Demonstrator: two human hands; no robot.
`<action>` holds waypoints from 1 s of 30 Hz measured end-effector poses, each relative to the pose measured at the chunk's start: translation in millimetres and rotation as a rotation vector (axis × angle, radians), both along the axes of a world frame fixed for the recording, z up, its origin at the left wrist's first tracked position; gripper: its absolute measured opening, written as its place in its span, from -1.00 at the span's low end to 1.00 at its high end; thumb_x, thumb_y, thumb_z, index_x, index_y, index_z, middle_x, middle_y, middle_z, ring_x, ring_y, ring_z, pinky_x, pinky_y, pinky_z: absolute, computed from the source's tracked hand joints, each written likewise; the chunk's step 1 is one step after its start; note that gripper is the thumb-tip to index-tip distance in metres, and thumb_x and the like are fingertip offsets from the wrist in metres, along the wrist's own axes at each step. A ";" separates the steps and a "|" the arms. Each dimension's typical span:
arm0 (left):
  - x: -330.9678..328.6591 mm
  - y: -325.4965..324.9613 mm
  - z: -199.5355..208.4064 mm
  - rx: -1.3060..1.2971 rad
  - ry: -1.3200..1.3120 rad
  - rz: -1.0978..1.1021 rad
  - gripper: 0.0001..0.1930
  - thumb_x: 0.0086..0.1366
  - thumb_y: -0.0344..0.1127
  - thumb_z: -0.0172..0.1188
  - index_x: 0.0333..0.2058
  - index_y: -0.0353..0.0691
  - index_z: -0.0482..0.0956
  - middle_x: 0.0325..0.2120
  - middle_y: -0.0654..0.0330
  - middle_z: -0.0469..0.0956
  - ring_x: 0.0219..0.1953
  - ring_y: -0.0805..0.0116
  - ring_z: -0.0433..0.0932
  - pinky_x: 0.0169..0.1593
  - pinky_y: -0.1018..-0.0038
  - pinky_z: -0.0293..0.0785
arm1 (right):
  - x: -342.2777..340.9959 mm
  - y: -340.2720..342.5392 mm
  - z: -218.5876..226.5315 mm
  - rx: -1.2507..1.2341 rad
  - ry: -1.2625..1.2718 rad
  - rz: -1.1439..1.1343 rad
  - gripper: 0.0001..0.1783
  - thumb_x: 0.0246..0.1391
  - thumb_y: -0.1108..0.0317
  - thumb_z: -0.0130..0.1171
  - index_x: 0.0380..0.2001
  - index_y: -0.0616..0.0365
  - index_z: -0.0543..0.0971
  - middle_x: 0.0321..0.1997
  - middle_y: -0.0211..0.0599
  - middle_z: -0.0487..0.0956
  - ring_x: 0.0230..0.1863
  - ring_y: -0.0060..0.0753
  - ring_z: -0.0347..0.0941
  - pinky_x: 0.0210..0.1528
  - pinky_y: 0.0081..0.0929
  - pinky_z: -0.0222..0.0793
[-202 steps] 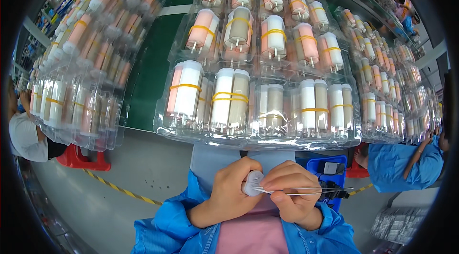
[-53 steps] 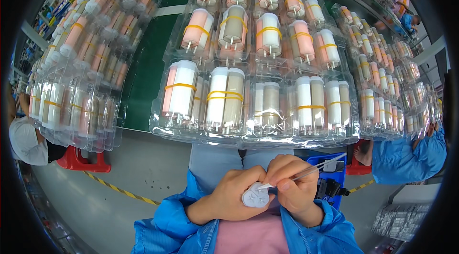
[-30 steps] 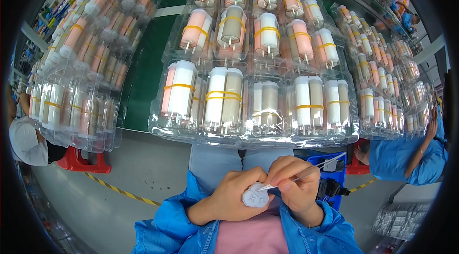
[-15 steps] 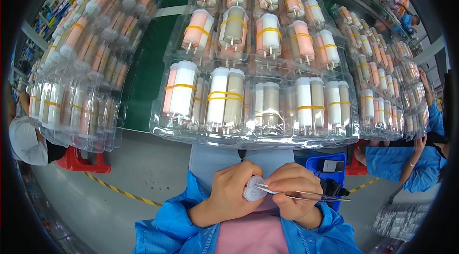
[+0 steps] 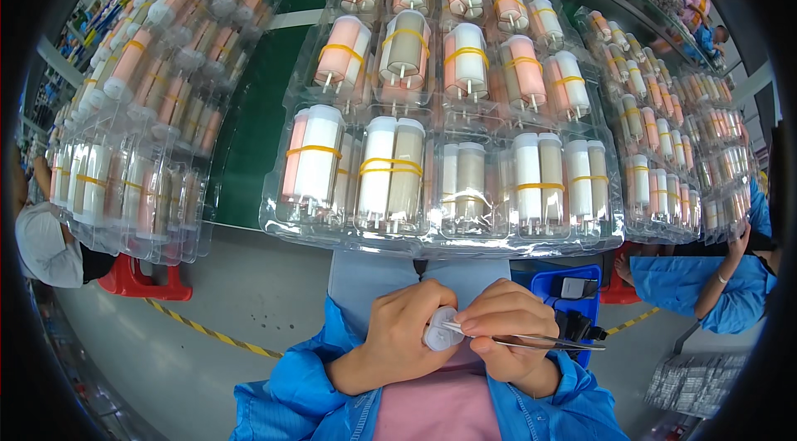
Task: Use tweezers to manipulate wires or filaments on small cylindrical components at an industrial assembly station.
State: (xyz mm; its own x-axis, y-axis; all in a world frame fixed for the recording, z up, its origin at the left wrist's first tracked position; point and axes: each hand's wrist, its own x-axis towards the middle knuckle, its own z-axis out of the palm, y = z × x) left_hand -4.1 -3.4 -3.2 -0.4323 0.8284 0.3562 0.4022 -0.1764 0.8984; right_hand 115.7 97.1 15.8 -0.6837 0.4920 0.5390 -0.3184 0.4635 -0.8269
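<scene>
We now hold the tweezers (image 5: 574, 345) nearly level, right hand (image 5: 512, 331) fingers pinching them, tips at the white piece (image 5: 439, 336) our left hand (image 5: 398, 335) fingers encircle; work on its end seemingly continues.

r hand (image 5: 516, 318) w/ tweezers (image 5: 574, 345) at wht pc (image 5: 439, 333)

The left hand (image 5: 407, 333) hides most of the white piece (image 5: 442, 330) (1 end shows); contact with the tweezers (image 5: 579, 345) is indistinct.

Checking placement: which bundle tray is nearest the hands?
The middle tray, just beyond the left hand and right hand; other trays stand farther left or right.
</scene>
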 end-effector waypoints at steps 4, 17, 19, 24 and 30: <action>0.5 0.0 -1.1 0.003 0.002 0.000 -0.76 -0.11 -0.49 0.32 -0.46 -0.23 0.42 -0.61 0.19 0.43 -0.63 0.22 0.46 -0.57 0.42 0.37 | -1.2 0.0 -0.6 -0.001 0.012 -0.003 -0.84 -0.06 0.42 0.33 -0.38 0.25 0.61 -0.38 -0.21 0.64 -0.43 -0.27 0.55 -0.39 -0.46 0.42; 2.5 1.6 -3.5 0.005 0.028 -0.001 -0.77 -0.09 -0.49 0.32 -0.46 -0.24 0.42 -0.60 0.18 0.43 -0.63 0.21 0.46 -0.57 0.41 0.37 | -0.3 -9.4 -2.9 -0.272 -0.024 -0.103 -0.90 -0.08 0.54 0.25 -0.41 0.28 0.60 -0.45 -0.20 0.62 -0.51 -0.45 0.46 -0.45 -0.57 0.32; 2.2 1.7 -5.4 -0.003 0.029 -0.001 -0.76 -0.09 -0.48 0.32 -0.46 -0.24 0.42 -0.60 0.17 0.43 -0.63 0.20 0.46 -0.57 0.41 0.37 | 0.6 -9.0 -1.1 -0.280 -0.065 -0.106 -0.89 -0.09 0.54 0.26 -0.41 0.30 0.60 -0.44 -0.19 0.63 -0.50 -0.44 0.47 -0.45 -0.58 0.33; 1.1 -1.0 -4.3 -0.034 -0.026 -0.022 -0.75 -0.10 -0.47 0.34 -0.45 -0.23 0.42 -0.61 0.16 0.44 -0.64 0.21 0.46 -0.57 0.41 0.37 | -0.6 -9.6 -2.1 -0.293 0.008 -0.103 -0.89 -0.09 0.53 0.27 -0.40 0.29 0.61 -0.43 -0.18 0.63 -0.49 -0.43 0.47 -0.47 -0.58 0.34; 0.8 0.6 -6.2 -0.031 -0.059 -0.041 -0.73 -0.11 -0.47 0.34 -0.44 -0.23 0.43 -0.61 0.16 0.45 -0.64 0.22 0.47 -0.56 0.42 0.38 | 0.5 -7.2 -4.0 -0.212 -0.005 -0.107 -0.88 -0.09 0.50 0.30 -0.42 0.28 0.61 -0.42 -0.18 0.64 -0.52 -0.42 0.47 -0.49 -0.58 0.33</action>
